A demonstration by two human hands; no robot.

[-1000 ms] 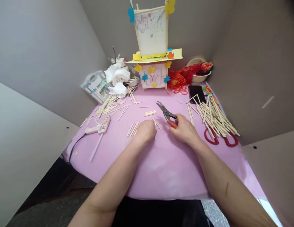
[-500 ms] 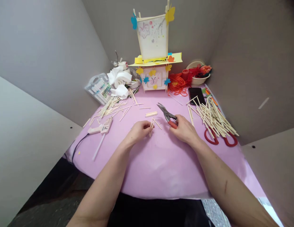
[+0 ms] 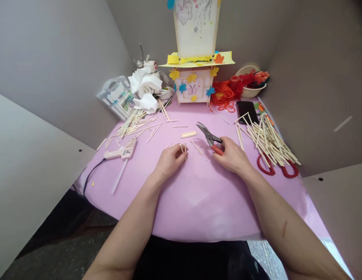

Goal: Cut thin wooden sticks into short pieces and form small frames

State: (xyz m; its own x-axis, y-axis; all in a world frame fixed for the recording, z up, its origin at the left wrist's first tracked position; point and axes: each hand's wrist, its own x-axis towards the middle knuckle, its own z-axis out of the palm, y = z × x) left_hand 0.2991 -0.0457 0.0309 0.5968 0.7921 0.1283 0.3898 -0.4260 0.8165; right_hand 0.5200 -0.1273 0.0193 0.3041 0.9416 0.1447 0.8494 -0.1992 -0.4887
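My left hand [image 3: 169,162] rests on the pink table cover [image 3: 198,202] and pinches a few short wooden sticks [image 3: 183,149] between thumb and fingers. My right hand [image 3: 233,156] lies to its right, closed around the red handles of a pair of metal cutting pliers [image 3: 210,138]. The pliers' jaws are apart and point to the far left. One loose stick [image 3: 196,147] lies between the two hands, and a small bundle of cut sticks [image 3: 188,134] lies just beyond it.
A glue gun [image 3: 122,152] with its cord lies at the left. Long sticks are piled at the right [image 3: 265,140] over red scissors [image 3: 275,169], more at the far left [image 3: 137,125]. A decorated paper lantern [image 3: 195,70], marker case [image 3: 116,102], phone [image 3: 247,111], red string [image 3: 226,93] and bowl [image 3: 250,91] stand at the back.
My left hand has lifted short sticks off the table and now holds them pinched. My right hand stays on the pliers. The camera has moved closer to the table.
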